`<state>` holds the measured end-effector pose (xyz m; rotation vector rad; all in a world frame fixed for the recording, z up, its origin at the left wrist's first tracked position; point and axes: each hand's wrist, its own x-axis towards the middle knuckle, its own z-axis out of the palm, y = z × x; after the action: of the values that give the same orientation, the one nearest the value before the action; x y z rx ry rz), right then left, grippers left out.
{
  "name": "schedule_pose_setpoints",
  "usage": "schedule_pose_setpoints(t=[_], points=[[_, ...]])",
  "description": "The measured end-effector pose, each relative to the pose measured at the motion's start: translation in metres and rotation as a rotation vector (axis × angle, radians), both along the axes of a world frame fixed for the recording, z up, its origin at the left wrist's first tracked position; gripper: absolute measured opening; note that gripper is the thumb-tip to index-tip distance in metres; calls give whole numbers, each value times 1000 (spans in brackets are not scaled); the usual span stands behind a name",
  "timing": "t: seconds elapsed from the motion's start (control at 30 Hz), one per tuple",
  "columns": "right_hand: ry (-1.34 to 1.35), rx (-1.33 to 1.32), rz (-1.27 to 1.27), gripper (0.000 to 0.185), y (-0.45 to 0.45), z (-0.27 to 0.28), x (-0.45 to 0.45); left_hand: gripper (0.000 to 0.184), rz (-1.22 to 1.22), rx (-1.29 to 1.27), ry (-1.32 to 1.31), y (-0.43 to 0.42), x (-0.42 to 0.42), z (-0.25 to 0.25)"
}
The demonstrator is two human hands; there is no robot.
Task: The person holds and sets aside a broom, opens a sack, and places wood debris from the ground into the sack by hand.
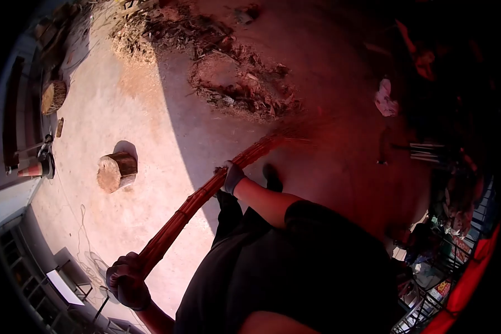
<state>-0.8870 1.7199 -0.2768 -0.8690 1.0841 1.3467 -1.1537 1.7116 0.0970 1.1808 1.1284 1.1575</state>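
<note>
My gloved left hand (pixel 129 281) is wrapped round the top end of a long twig broom (pixel 178 220) at the lower left. Farther down the handle, near the middle of the view, my gloved right hand (pixel 232 176) is closed round it too. The broom slants up to the right, and its thin bristles (pixel 300 132) fan out over the floor, blurred and dim in the shade. Just beyond them lies a heap of wood chips, bark and leaves (pixel 245 83). My shoe (pixel 272 176) shows close to the broom.
A cut log (pixel 117 171) stands on the sunlit concrete floor (pixel 145 117). Another log (pixel 54 97) and an orange-white traffic cone (pixel 32 170) are at the left. A thin cord (pixel 83 234) lies lower left. A pale crumpled bag (pixel 385 99) and cluttered racks (pixel 428 289) are at the right.
</note>
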Motion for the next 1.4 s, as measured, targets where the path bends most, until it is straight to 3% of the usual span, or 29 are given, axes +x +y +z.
schedule_pose_setpoints(t=[0.13, 0.2, 0.27, 0.3, 0.33, 0.43, 0.47, 0.53, 0.57, 0.63, 0.7, 0.8, 0.97, 1.0, 1.07, 1.1, 1.17, 1.23, 1.27, 1.37, 1.4], points=[[-13, 148, 233, 13, 90, -6, -71, 8, 218, 128, 79, -31, -28, 10], [-81, 155, 328, 16, 119, 20, -70, 6, 306, 112, 78, -42, -14, 9], [-93, 230, 294, 15, 131, 25, -59, 4, 81, 185, 63, -52, -29, -7], [-27, 279, 267, 16, 138, 11, -52, 4, 211, 145, 26, -56, -28, -15], [-125, 370, 281, 17, 138, 16, -45, 4, 215, 148, 23, -56, -36, -21], [-144, 347, 169, 18, 122, 75, -45, 3, 286, 224, -82, -47, -76, -28], [-141, 334, 152, 18, 118, 87, -49, 6, 179, 285, -125, -40, -105, -28], [-18, 396, 166, 20, 97, 97, -67, 11, 277, 309, -234, -25, -144, -9], [9, 356, 163, 20, 83, 119, -79, 24, 405, 354, -168, -22, -185, -14], [77, 319, 212, 17, 55, 139, -103, 50, 174, 473, -133, 2, -245, -2], [139, 408, 267, 18, 28, 167, -119, 45, 295, 542, 150, 19, -273, 15], [233, 278, 282, 21, 9, 166, -142, 42, 502, 564, 503, 51, -244, 53], [379, 202, 442, 18, 47, 148, -202, 38, 245, 348, 327, 55, -250, 122], [373, 197, 515, 17, 69, 156, -218, 38, 375, 451, 649, 45, -247, 128], [368, 299, 499, 20, 109, 144, -252, 38, 508, 546, 984, 27, -221, 131], [350, 341, 495, 19, 133, 131, -261, 35, 407, 668, 987, 19, -196, 124], [286, 418, 507, 17, 172, 104, -261, 28, 293, 669, 788, -4, -180, 82], [125, 438, 591, 17, 212, 85, -237, 14, 387, 364, 263, -22, -124, 55], [26, 411, 640, 17, 221, 75, -223, 10, 366, 293, 245, -32, -104, 36], [-207, 372, 606, 20, 232, 25, -180, 19, 407, 131, 278, -54, -64, -24], [-239, 347, 560, 20, 232, 27, -167, 19, 249, 186, 283, -64, -76, -39]])
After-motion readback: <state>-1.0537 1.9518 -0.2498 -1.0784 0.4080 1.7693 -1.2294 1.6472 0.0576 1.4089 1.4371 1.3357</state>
